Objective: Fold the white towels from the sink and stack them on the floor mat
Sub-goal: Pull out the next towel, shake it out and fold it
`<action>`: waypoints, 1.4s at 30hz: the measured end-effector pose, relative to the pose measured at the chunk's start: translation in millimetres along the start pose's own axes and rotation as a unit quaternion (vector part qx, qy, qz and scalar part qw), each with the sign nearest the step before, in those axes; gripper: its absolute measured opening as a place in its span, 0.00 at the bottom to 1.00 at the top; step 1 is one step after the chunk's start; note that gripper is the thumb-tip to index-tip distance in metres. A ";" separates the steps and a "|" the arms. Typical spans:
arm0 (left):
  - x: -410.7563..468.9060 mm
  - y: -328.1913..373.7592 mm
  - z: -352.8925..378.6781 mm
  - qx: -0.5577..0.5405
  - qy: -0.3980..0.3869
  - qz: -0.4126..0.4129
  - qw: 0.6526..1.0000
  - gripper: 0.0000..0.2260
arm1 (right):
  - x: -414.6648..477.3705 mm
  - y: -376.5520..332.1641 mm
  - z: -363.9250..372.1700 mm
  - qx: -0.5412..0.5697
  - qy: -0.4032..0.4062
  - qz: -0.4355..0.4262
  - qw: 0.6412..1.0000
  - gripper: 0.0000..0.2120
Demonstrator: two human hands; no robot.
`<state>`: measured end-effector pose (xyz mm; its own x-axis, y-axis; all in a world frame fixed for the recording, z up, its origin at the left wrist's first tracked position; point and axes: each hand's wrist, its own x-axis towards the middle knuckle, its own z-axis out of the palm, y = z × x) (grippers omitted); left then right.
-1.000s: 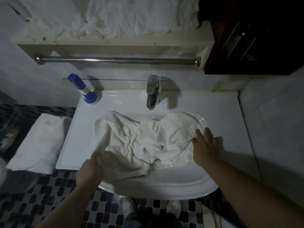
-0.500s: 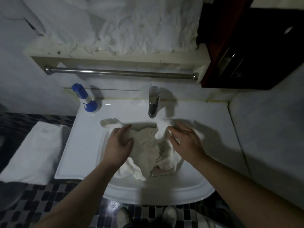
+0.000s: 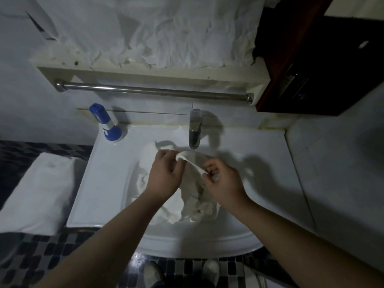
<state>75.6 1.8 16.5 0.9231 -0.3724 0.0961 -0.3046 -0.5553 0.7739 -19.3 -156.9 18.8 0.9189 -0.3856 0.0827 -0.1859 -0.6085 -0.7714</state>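
Observation:
A crumpled white towel (image 3: 193, 204) lies bunched in the basin of the white sink (image 3: 112, 183). My left hand (image 3: 164, 175) grips one part of its upper edge and my right hand (image 3: 223, 180) pinches the same edge a little to the right, a short strip of hem stretched between them above the basin. A folded white towel (image 3: 39, 194) lies on the floor to the left of the sink; I cannot tell whether a mat is under it.
A chrome tap (image 3: 194, 129) stands just behind my hands. A blue-and-white bottle (image 3: 106, 122) leans at the sink's back left corner. A metal rail (image 3: 153, 91) runs along the wall. A dark wooden cabinet (image 3: 324, 65) hangs at the upper right. The floor is checkered tile (image 3: 37, 260).
My hands came in from the towel's outer sides to its middle, gathered it into a bunch, and now hold a strip of its edge raised between them.

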 end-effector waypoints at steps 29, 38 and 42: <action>25.3 -12.7 -123.0 -0.322 -0.207 -0.116 0.916 0.21 | 33.8 -75.7 76.2 0.073 -0.159 -0.035 0.984 0.47; 20.0 -10.2 -112.8 -0.328 -0.173 -0.120 0.921 0.21 | 81.5 -115.5 13.6 0.185 -0.025 -0.021 0.982 0.06; 20.3 3.3 -102.5 -0.214 -0.230 -0.053 0.948 0.19 | 86.2 -147.1 -27.6 0.266 0.014 -0.064 0.962 0.06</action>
<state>117.4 68.6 85.2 0.7134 -0.6705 -0.2040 -0.0010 -0.2920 0.9564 77.7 -119.7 156.8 0.9117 -0.3532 0.2100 0.1396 -0.2144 -0.9667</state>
